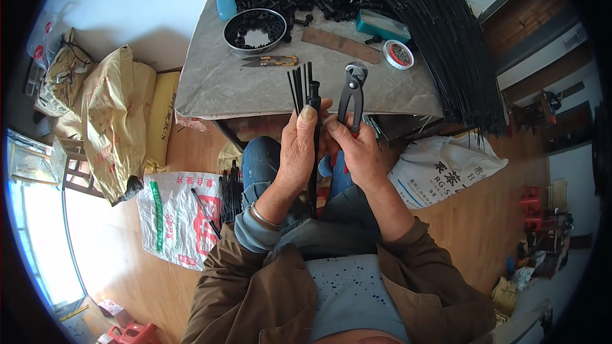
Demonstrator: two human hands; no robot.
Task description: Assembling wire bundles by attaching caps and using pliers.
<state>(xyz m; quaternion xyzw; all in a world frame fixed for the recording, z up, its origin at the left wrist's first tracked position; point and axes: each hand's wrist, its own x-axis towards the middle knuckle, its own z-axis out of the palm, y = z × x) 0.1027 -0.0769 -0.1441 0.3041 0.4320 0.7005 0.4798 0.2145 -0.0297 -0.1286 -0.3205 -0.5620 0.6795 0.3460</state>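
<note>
By table (210, 83): clamping thin black rods (298, 89) w/ L fingers (306, 118), end-cutting pincers (355, 83) w/ R fingers (338, 132); prob. light, springy rods, pinch low.

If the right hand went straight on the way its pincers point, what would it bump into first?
Probably the flat brown strip on the table: in the picture it lies just beyond the pincers in the right hand. Height is unclear, so they might pass above it.
</note>
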